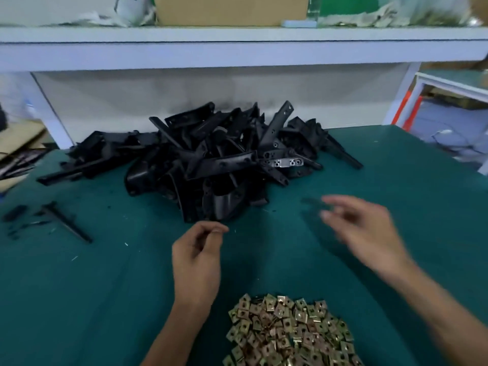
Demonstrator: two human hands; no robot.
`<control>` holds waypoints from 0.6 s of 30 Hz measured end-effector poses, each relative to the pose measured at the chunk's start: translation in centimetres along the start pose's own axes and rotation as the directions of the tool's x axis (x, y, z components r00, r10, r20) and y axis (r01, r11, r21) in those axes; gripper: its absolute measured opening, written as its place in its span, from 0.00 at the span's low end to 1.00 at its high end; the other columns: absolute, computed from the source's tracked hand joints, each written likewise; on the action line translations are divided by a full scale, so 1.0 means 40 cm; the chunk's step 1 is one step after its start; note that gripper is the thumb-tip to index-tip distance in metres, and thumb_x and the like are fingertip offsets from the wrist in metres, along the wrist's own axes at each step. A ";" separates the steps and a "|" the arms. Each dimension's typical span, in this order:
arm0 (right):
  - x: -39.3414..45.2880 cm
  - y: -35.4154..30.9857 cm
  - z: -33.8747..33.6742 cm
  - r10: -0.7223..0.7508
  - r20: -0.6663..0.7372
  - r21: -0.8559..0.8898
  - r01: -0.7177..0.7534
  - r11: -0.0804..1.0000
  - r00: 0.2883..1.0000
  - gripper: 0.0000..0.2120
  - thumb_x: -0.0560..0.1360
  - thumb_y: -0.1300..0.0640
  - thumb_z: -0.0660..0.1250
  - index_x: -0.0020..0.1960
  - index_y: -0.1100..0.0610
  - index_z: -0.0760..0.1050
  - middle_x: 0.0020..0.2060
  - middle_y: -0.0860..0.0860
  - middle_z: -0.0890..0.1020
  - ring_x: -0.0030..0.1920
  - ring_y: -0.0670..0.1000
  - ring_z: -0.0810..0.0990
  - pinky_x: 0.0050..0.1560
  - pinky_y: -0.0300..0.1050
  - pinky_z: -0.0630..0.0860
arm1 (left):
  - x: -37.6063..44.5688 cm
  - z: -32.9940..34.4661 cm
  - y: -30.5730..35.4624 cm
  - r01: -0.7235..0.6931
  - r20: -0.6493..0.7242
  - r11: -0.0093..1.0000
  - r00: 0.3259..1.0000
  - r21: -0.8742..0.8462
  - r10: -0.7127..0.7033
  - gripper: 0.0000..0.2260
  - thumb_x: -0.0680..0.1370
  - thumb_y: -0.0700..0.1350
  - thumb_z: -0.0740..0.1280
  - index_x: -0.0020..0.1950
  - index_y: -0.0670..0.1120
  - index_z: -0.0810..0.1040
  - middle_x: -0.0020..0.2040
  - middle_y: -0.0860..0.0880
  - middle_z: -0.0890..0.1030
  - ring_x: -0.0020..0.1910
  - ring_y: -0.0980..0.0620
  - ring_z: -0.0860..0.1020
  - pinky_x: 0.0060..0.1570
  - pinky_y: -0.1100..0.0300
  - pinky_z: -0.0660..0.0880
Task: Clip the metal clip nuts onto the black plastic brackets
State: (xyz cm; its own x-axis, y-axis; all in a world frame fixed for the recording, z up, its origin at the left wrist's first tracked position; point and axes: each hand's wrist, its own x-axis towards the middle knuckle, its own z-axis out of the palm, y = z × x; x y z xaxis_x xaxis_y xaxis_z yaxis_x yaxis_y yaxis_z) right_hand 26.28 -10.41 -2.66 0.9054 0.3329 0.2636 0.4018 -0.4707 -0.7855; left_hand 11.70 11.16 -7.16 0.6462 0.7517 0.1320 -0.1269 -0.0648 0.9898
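Green matting (79, 299) covered the bench under a white shelf (237, 48), with a brown carton (229, 9) standing up on that shelf.

From my head camera, the heap of black plastic brackets (206, 165) lay at the back edge of the bench, against the white panel, and the pile of brass-coloured clip nuts (287, 331) sat at the near edge, just beside my forearms. A few loose black pieces (63, 220) lay toward the left edge.

My left hand (196, 260) hovered between the two piles, fingertips curled in toward the thumb; it looked like a pinch, but I could not tell whether a nut was in it. My right hand (367, 231) was smeared by motion, fingers loosely spread, with a dark streak (315, 202) at its fingertips that may have been a bracket; I could not tell if it was held.

I judged the risks to be these: reaching fast into that tangled heap could snag one bracket and drag others off the pile, and a small nut held loosely could drop and be lost among the rest.

No brand, label or writing could be read anywhere.
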 end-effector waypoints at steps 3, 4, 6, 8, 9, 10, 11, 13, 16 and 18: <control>0.167 -0.057 0.162 -0.023 0.075 -0.172 0.036 0.984 0.997 0.17 0.78 0.49 0.72 0.65 0.51 0.79 0.35 0.45 0.82 0.39 0.48 0.81 0.45 0.42 0.77 | 0.008 0.002 -0.001 -0.027 0.033 0.997 0.999 0.067 0.025 0.12 0.80 0.40 0.65 0.41 0.52 0.82 0.25 0.55 0.66 0.24 0.54 0.60 0.26 0.59 0.58; 0.202 -0.069 0.194 -0.015 0.093 -0.233 0.037 0.972 0.996 0.17 0.77 0.47 0.71 0.65 0.50 0.79 0.38 0.48 0.83 0.43 0.53 0.82 0.47 0.46 0.79 | 0.008 0.003 -0.002 -0.035 0.026 0.996 0.999 0.085 0.033 0.13 0.80 0.39 0.65 0.40 0.52 0.82 0.24 0.55 0.67 0.24 0.54 0.61 0.25 0.60 0.58; 0.253 -0.073 0.236 -0.010 0.113 -0.355 0.049 0.933 0.994 0.13 0.77 0.47 0.70 0.59 0.51 0.80 0.43 0.52 0.83 0.48 0.58 0.83 0.46 0.50 0.80 | 0.008 0.005 0.006 -0.046 0.016 0.994 0.999 0.100 0.045 0.13 0.80 0.38 0.65 0.40 0.52 0.82 0.24 0.56 0.67 0.24 0.56 0.62 0.24 0.62 0.59; 0.279 -0.078 0.253 -0.053 0.076 -0.502 0.084 0.861 0.996 0.10 0.77 0.48 0.71 0.53 0.53 0.80 0.45 0.53 0.83 0.48 0.60 0.82 0.41 0.48 0.76 | 0.008 0.005 0.005 -0.043 0.012 0.995 0.999 0.087 0.042 0.13 0.80 0.38 0.65 0.40 0.52 0.82 0.24 0.56 0.68 0.24 0.57 0.62 0.23 0.62 0.59; 0.289 -0.077 0.253 -0.080 0.062 -0.562 0.101 0.821 0.995 0.11 0.77 0.47 0.71 0.51 0.54 0.81 0.45 0.55 0.83 0.48 0.61 0.82 0.40 0.47 0.74 | 0.009 0.005 0.006 -0.041 0.007 0.996 0.999 0.078 0.040 0.13 0.80 0.38 0.66 0.40 0.52 0.82 0.24 0.55 0.68 0.23 0.57 0.62 0.23 0.62 0.59; 0.292 -0.082 0.246 -0.109 0.049 -0.604 0.116 0.789 0.993 0.11 0.77 0.46 0.70 0.50 0.54 0.81 0.44 0.55 0.83 0.46 0.61 0.81 0.40 0.47 0.73 | 0.009 0.005 0.007 -0.037 0.002 0.997 0.999 0.074 0.036 0.13 0.80 0.38 0.66 0.40 0.52 0.82 0.24 0.55 0.68 0.23 0.57 0.62 0.23 0.62 0.59; 0.294 -0.084 0.237 -0.140 0.041 -0.628 0.135 0.766 0.989 0.12 0.77 0.46 0.70 0.48 0.54 0.81 0.42 0.55 0.82 0.43 0.60 0.80 0.39 0.47 0.73 | 0.009 0.007 0.007 -0.036 0.000 0.997 0.999 0.070 0.037 0.13 0.80 0.37 0.66 0.40 0.51 0.82 0.24 0.54 0.69 0.23 0.58 0.62 0.23 0.63 0.59; 0.293 -0.094 0.205 -0.189 0.017 -0.626 0.158 0.764 0.982 0.13 0.76 0.44 0.69 0.45 0.54 0.80 0.35 0.52 0.77 0.39 0.58 0.77 0.37 0.46 0.71 | 0.010 0.010 0.006 -0.036 -0.001 0.997 0.999 0.071 0.036 0.13 0.79 0.37 0.66 0.39 0.51 0.82 0.24 0.54 0.69 0.23 0.58 0.62 0.22 0.63 0.60; 0.289 -0.124 0.136 -0.182 -0.001 -0.576 0.148 0.804 0.983 0.15 0.72 0.42 0.70 0.37 0.52 0.77 0.29 0.47 0.74 0.36 0.57 0.76 0.35 0.44 0.68 | 0.005 0.011 0.006 -0.037 0.018 0.996 0.999 0.082 0.036 0.13 0.80 0.38 0.66 0.40 0.52 0.82 0.24 0.56 0.69 0.22 0.58 0.62 0.22 0.63 0.59; 0.292 -0.154 0.083 -0.143 -0.017 -0.491 0.116 0.863 0.990 0.16 0.69 0.41 0.71 0.33 0.52 0.76 0.28 0.46 0.77 0.34 0.53 0.78 0.33 0.43 0.69 | 0.004 0.010 0.004 -0.043 0.032 0.995 0.999 0.094 0.040 0.12 0.80 0.38 0.66 0.41 0.52 0.82 0.24 0.56 0.70 0.22 0.59 0.62 0.22 0.63 0.59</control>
State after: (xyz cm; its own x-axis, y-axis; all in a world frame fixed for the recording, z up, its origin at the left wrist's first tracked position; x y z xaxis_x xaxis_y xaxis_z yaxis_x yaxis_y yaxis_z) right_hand 33.94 -0.90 3.39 0.8408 0.3829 0.3827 0.5198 -0.7687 -0.3727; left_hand 12.08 11.00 -6.97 0.6642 0.7271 0.1735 -0.0835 -0.1585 0.9838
